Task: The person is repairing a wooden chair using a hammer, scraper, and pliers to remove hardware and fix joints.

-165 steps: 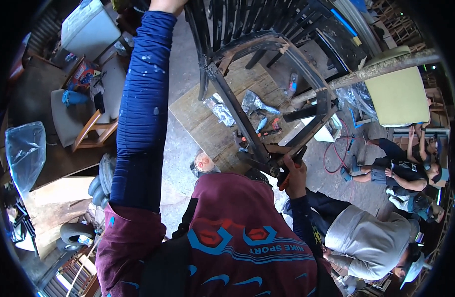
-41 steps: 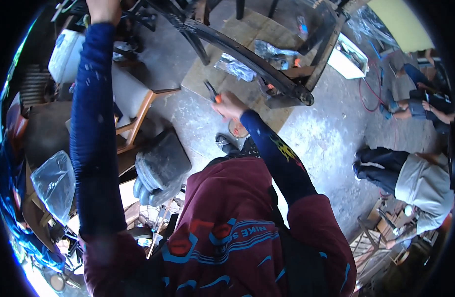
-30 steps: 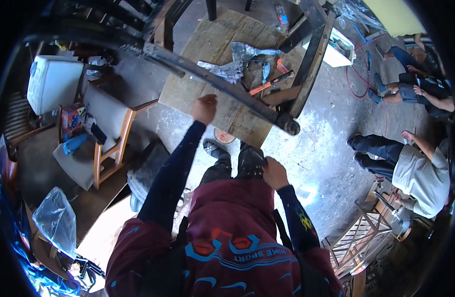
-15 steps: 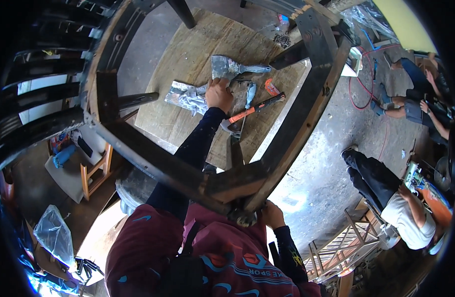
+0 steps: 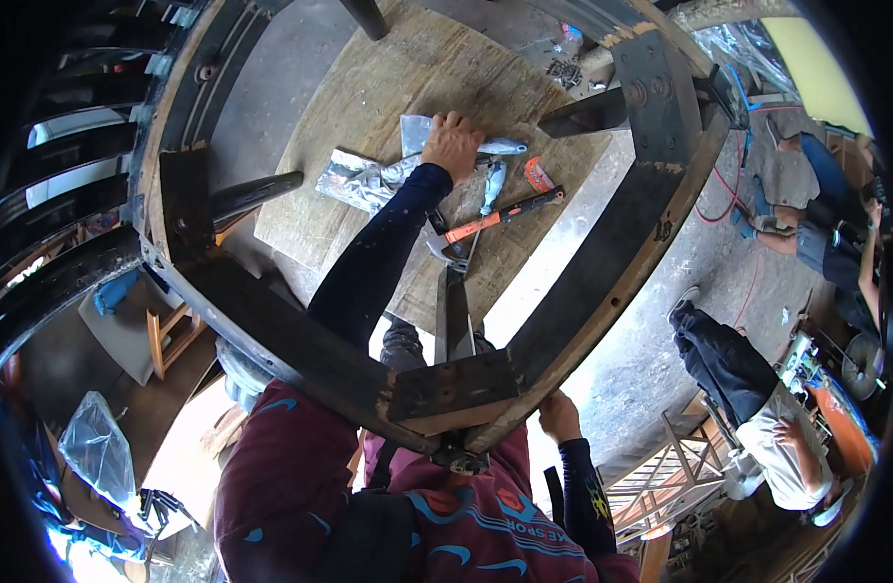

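A dark wooden chair frame (image 5: 611,277) with a slatted back fills much of the view. Within its opening, my left hand (image 5: 449,151) has its fingers curled on a putty knife (image 5: 505,147) lying on a plywood board (image 5: 344,107). Beside that hand are crumpled foil-like scraps (image 5: 349,180), a small light blue tool (image 5: 492,189), an orange cutter (image 5: 539,175) and an orange-black hammer (image 5: 505,212). My right hand (image 5: 559,418) is low, beside the frame's near corner, its fingers curled; what they hold, if anything, is hidden.
Two or more co-workers (image 5: 835,248) are on the right; another person in grey (image 5: 781,447) stands nearer. A red hose (image 5: 713,209) crosses the concrete floor. Wooden furniture (image 5: 165,345), a plastic bag (image 5: 97,442) and a pale padded panel (image 5: 796,58) surround me.
My left hand has come down from the chair into its opening, onto the putty knife. The frame now surrounds the board in view. My right hand has drawn back beside the near corner.
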### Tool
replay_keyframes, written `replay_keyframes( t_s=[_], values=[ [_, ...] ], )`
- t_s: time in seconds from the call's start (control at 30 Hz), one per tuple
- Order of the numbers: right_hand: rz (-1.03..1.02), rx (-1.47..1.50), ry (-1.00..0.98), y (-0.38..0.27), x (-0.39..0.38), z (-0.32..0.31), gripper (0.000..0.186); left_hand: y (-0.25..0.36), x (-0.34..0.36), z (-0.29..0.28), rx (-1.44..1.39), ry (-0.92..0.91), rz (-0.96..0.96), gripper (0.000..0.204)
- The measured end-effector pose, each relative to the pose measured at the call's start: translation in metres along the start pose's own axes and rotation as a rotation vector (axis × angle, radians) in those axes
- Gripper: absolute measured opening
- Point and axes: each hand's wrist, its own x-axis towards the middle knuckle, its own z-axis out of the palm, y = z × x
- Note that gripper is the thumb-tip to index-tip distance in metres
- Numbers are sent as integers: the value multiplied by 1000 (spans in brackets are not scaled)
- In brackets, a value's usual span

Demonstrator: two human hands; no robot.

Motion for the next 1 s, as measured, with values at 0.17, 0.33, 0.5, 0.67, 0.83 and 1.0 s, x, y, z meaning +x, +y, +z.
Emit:
replay_keyframes(
  t_s=[0.17,0.33,0.5,0.67,0.83,1.0],
  values=[
    [-36,33,24,-22,11,-3,36,-28,-30,-36,-8,209,-139,35],
    [-16,138,97,-39,7,16,39,-17,-115,-98,-498,461,-413,28],
    [-37,-56,4,-103,-4,19,33,-47,-281,-73,-651,283,-559,31],
    [-344,-53,84,-162,-45,5,30,-74,-416,-195,-1454,879,-551,23],
    [-459,-9,53,-256,-81,-15,39,-82,-427,-349,-1149,1289,-181,22],
    [-651,19,124,-321,-98,-29,43,-90,-392,-371,-1042,1250,98,26]
  ],
)
